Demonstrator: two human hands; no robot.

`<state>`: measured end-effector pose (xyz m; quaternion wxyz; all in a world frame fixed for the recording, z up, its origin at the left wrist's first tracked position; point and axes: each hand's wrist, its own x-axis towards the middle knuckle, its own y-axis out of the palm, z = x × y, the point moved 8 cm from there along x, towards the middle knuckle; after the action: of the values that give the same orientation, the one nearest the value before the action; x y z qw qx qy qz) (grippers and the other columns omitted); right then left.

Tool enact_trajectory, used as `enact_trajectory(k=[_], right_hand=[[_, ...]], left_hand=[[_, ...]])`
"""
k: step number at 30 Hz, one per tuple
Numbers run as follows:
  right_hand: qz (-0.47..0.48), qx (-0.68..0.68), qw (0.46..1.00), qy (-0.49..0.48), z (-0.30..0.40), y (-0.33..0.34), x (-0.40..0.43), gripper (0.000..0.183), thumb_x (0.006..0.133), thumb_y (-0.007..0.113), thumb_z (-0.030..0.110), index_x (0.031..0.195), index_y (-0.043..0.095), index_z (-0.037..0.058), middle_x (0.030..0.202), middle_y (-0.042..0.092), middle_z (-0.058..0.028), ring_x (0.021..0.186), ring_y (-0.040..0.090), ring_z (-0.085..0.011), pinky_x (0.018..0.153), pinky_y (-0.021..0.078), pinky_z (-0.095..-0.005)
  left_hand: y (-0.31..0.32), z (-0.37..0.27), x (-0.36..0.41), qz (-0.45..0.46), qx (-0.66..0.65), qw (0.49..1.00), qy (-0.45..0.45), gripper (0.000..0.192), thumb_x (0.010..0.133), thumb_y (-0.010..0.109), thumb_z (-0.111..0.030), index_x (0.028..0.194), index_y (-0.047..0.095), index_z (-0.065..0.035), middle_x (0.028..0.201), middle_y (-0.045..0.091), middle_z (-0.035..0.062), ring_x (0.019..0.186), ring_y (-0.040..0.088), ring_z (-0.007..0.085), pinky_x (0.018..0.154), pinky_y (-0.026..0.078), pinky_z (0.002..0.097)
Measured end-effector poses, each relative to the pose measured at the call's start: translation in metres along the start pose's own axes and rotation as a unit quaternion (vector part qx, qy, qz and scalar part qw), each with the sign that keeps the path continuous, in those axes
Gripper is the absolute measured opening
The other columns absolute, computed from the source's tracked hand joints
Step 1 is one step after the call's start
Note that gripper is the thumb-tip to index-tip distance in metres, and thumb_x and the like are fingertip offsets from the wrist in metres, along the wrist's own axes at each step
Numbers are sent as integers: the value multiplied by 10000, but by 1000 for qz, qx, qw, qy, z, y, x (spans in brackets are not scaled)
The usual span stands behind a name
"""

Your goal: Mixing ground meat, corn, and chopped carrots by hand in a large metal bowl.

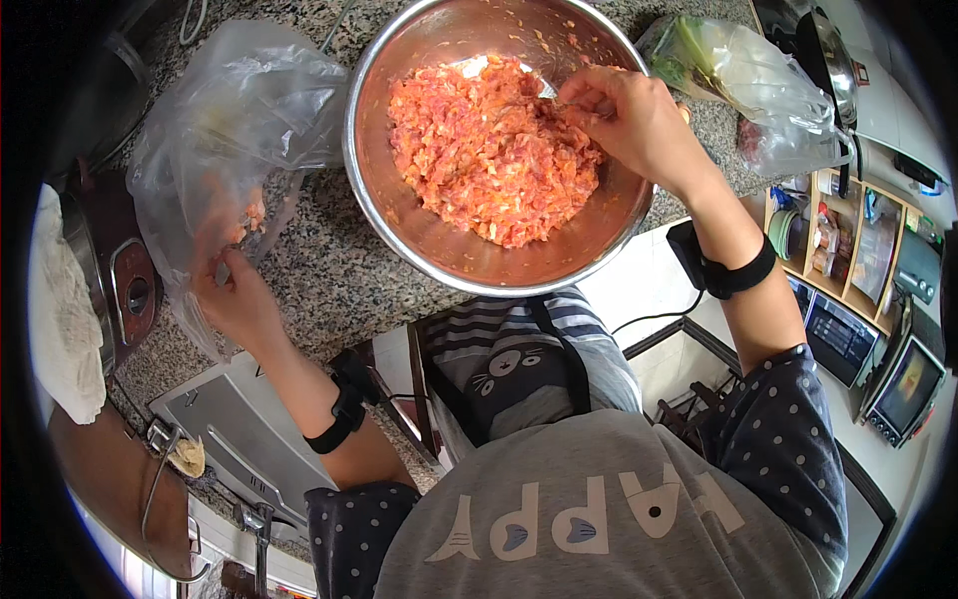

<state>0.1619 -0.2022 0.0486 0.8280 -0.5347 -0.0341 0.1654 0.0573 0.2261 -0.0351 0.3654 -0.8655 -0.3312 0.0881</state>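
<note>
A wide stainless steel bowl (441, 281) stands on the counter before me, holding a mound of reddish minced meat (498, 157) flecked with orange and white. My right hand (636, 120) reaches over the bowl's right rim, fingers curled against the edge of the mince; whether they grip anything is hidden. Left of the bowl lies a clear plastic bag (239, 105), crumpled and partly spread. My left hand (243, 296) pinches its near part, with thin film over some of the fingers. Small bits of meat (254, 213) cling inside the bag, just above that hand.
Beyond the bowl's right side sits another plastic bag (756, 71) with green vegetables. A dark red cooker (135, 292) with a knob and a white cloth (67, 314) are at the far left. The granite counter (314, 262) ends at my apron; a sink (224, 427) lies lower left.
</note>
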Motion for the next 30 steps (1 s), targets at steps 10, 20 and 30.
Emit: enact_trajectory(k=[10, 20, 30], right_hand=[[146, -20, 988, -44, 29, 43, -12, 410, 710, 700, 47, 1120, 685, 26, 843, 681, -231, 824, 673, -379, 822, 535, -438], [73, 110, 988, 75, -16, 9, -10, 206, 807, 735, 132, 981, 732, 21, 881, 707, -184, 836, 704, -292, 762, 551, -362], [26, 9, 992, -121, 31, 15, -5, 391, 744, 636, -30, 1121, 698, 53, 931, 683, -199, 833, 673, -343, 781, 541, -415]], left_hand=[[11, -66, -50, 147, -68, 987, 9, 259, 908, 708, -211, 1117, 712, -58, 990, 702, 50, 836, 631, 115, 638, 491, 259], [9, -115, -76, 144, -152, 978, -2, 198, 902, 717, -165, 1068, 728, -58, 997, 702, 31, 849, 625, 104, 631, 478, 235], [16, -177, -90, 121, -88, 970, 193, 202, 831, 748, -111, 1031, 737, -82, 1096, 646, 61, 1039, 591, 230, 913, 461, 339]])
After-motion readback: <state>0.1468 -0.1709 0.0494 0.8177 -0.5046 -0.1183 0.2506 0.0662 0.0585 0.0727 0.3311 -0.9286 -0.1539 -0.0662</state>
